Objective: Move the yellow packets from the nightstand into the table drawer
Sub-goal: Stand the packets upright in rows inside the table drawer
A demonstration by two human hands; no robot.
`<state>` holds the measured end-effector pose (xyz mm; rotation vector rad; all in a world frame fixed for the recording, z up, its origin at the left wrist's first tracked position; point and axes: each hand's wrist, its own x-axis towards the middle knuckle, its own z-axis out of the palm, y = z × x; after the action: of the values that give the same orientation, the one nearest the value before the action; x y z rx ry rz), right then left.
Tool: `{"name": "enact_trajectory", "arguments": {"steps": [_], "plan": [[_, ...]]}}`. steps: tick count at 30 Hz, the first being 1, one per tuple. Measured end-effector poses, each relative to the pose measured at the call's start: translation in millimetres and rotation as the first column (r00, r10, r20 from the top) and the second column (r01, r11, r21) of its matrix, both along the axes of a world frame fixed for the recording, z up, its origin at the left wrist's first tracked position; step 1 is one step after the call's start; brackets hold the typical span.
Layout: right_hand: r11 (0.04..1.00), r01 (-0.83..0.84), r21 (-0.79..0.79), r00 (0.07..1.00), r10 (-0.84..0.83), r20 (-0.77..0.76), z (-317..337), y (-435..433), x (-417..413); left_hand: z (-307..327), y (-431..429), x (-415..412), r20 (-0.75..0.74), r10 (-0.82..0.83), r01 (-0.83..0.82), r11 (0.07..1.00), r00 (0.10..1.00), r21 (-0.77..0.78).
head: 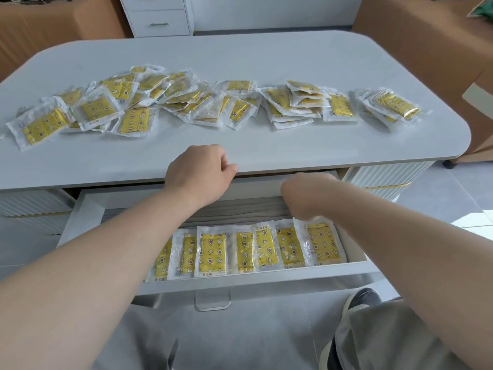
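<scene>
Several yellow packets [186, 100] in clear wrappers lie scattered across the grey table top [266, 57]. Below it the table drawer [266, 276] is pulled out, and a row of yellow packets [248, 249] stands along its front. My left hand [200, 172] rests on the table's front edge with its fingers curled under; nothing shows in it. My right hand [306, 193] reaches into the drawer just under the table top, above the right end of the row. It is blurred and its fingers are hidden, so I cannot tell whether it holds a packet.
A metal handle [212, 301] hangs from the drawer front. My knee and shoe [360, 297] are at the lower right on the tiled floor. A white cabinet with drawers [157, 17] stands behind the table, with brown cardboard boxes [416, 30] on both sides.
</scene>
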<state>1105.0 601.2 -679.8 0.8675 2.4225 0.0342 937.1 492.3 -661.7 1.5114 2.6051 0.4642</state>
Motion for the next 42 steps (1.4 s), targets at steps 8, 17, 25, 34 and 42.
{"name": "enact_trajectory", "arguments": {"steps": [8, 17, 25, 34, 42], "plan": [[0.984, 0.142, -0.108, 0.885, -0.175, -0.431, 43.6, 25.9, -26.8, -3.0, 22.4, -4.0, -0.039, -0.047, 0.052, 0.987, 0.998, 0.152], [0.917, 0.399, 0.017, 0.665, -0.277, -0.693, 15.8, 73.8, -31.3, -11.9, 55.5, -29.0, -0.078, -0.012, 0.009, 0.999, 0.997, -0.046], [0.909, 0.403, -0.105, 0.737, -0.390, -0.552, 3.1, 91.1, -52.6, -19.8, 71.7, -41.1, -0.067, 0.006, -0.020, 0.977, 0.998, -0.211], [0.932, 0.360, -0.048, 0.826, -0.343, -0.447, 5.4, 68.4, -59.3, -3.5, 46.3, -22.4, -0.255, -0.063, 0.015, 0.982, 0.965, -0.186], [0.975, 0.205, -0.085, 0.860, -0.221, -0.460, 10.6, 35.2, -40.0, -2.9, 5.0, -1.0, -0.278, -0.087, 0.034, 0.981, 0.957, -0.191]]}}
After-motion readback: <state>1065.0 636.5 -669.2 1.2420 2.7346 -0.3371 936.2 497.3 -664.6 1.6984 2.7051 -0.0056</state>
